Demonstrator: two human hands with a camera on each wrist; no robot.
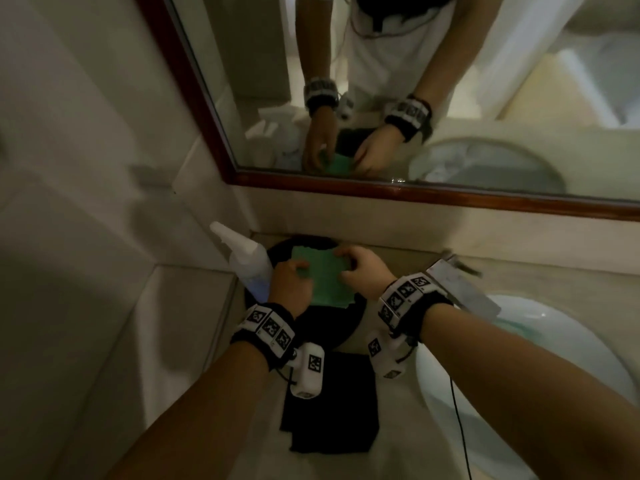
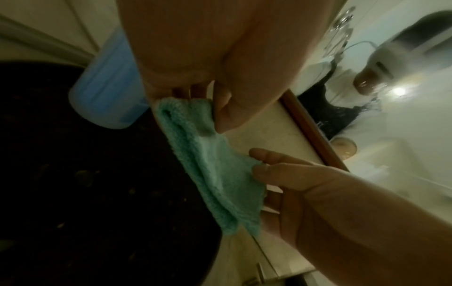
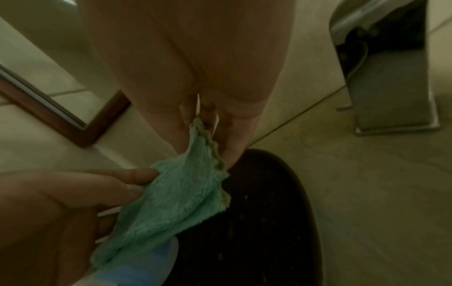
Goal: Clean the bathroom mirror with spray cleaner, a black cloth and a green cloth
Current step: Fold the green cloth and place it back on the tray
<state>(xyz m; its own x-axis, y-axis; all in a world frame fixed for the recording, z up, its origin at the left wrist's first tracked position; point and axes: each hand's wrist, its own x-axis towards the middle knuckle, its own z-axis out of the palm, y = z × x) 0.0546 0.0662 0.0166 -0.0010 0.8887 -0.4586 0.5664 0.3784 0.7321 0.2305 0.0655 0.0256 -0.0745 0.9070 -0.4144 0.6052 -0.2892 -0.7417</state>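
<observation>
Both hands hold a folded green cloth [image 1: 325, 280] just above a round black tray [image 1: 346, 330] at the back of the counter. My left hand [image 1: 294, 275] pinches its left edge between thumb and fingers [image 2: 220, 116]. The right edge is pinched by my right hand [image 1: 349, 265], as the fingertips [image 3: 229, 152] show in the right wrist view. A white spray bottle [image 1: 246, 261] with blue liquid stands left of the tray, touching my left hand. A black cloth [image 1: 329, 410] lies flat on the counter below my wrists. The wood-framed mirror [image 1: 415, 81] hangs above.
A white sink basin [image 1: 536, 375] lies to the right, with a chrome faucet [image 1: 460, 289] at its back edge. A tiled wall [image 1: 86, 202] closes the left side. The mirror's frame [image 1: 381, 190] runs just above the counter's back.
</observation>
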